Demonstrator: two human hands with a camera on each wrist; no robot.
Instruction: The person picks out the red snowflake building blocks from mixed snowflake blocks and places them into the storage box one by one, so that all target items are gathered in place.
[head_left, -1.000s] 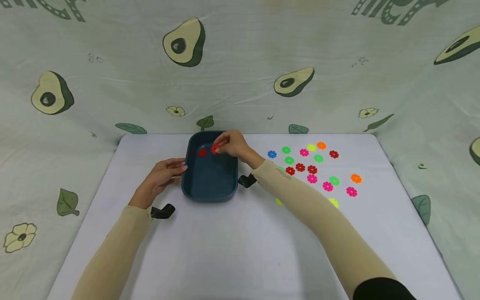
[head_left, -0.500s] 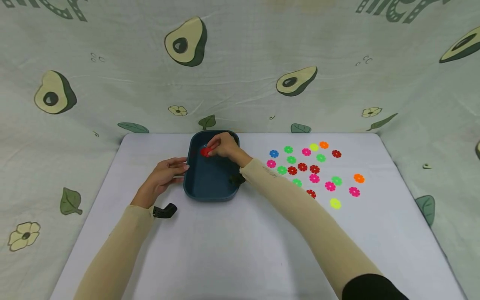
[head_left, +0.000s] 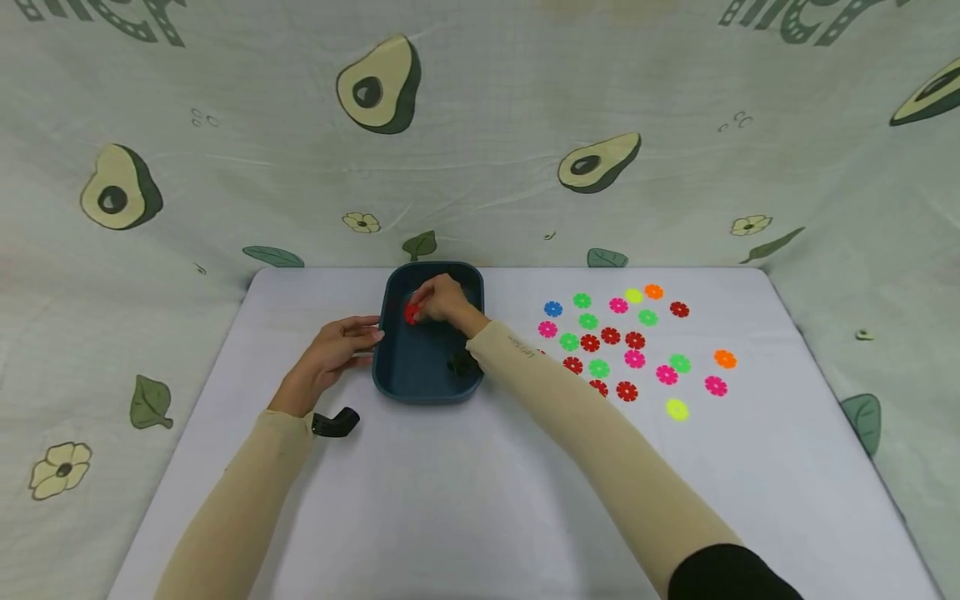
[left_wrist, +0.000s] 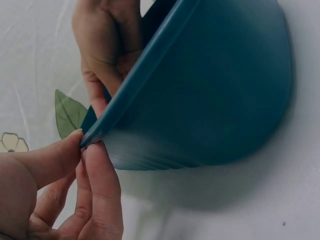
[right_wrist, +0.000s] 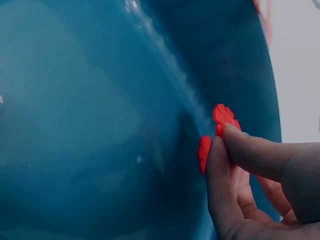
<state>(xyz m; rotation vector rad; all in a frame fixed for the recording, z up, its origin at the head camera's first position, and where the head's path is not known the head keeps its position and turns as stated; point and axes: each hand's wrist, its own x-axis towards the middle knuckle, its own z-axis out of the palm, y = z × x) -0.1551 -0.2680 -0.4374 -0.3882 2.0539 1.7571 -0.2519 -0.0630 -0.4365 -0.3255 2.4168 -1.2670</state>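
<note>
A deep blue plastic tub point(head_left: 416, 371) stands at the table's back, left of centre. My left hand point(head_left: 336, 348) holds its left rim; the left wrist view shows thumb and fingers pinching the rim point(left_wrist: 131, 86). Inside the tub, my right hand point(head_left: 446, 302) is low near the left wall. Between its thumb and index finger it pinches a red notched plastic disc point(right_wrist: 222, 114). A second red disc point(right_wrist: 203, 154) shows behind the index finger; whether that one is held or leans on the wall, I cannot tell.
Loose notched discs lie right of the tub: a blue one point(head_left: 553, 309), several red point(head_left: 627, 392), green point(head_left: 599, 368), pink point(head_left: 716, 386), orange point(head_left: 725, 358) and yellow point(head_left: 677, 409). My right sleeve point(head_left: 570, 408) covers part of the white table point(head_left: 450, 517). A printed cloth point(head_left: 480, 150) hangs behind.
My right hand has moved left and lower inside the tub, bringing its red disc to where another red disc was lying. My left hand stays on the rim. The head view has shifted slightly.
</note>
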